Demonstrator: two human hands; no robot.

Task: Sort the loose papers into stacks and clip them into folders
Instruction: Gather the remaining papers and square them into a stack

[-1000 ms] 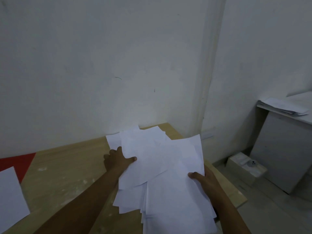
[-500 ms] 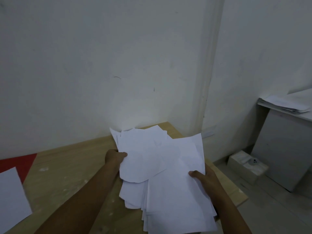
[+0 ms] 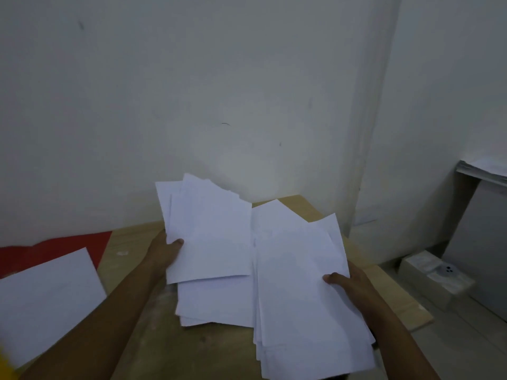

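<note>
A loose heap of white papers (image 3: 216,303) lies on the wooden table (image 3: 131,242). My left hand (image 3: 164,250) grips a bunch of sheets (image 3: 208,231) by their left edge, thumb on top, lifted and tilted up off the heap. My right hand (image 3: 348,286) holds a second, thicker bunch (image 3: 299,283) by its right edge, thumb on top and fingers hidden underneath. A red folder (image 3: 55,250) lies at the table's far left with a single white sheet (image 3: 46,300) partly over it.
The table stands against a white wall (image 3: 219,91), and its right edge (image 3: 406,303) drops to the floor. A white box (image 3: 436,278) sits on the floor beside a grey cabinet (image 3: 482,250), which carries more papers (image 3: 482,168). A yellow object (image 3: 5,368) shows at the bottom left corner.
My left hand went from resting on the heap to gripping a bunch of sheets and lifting them up and leftward. My right hand kept its grip. The view shifted slightly to the left.
</note>
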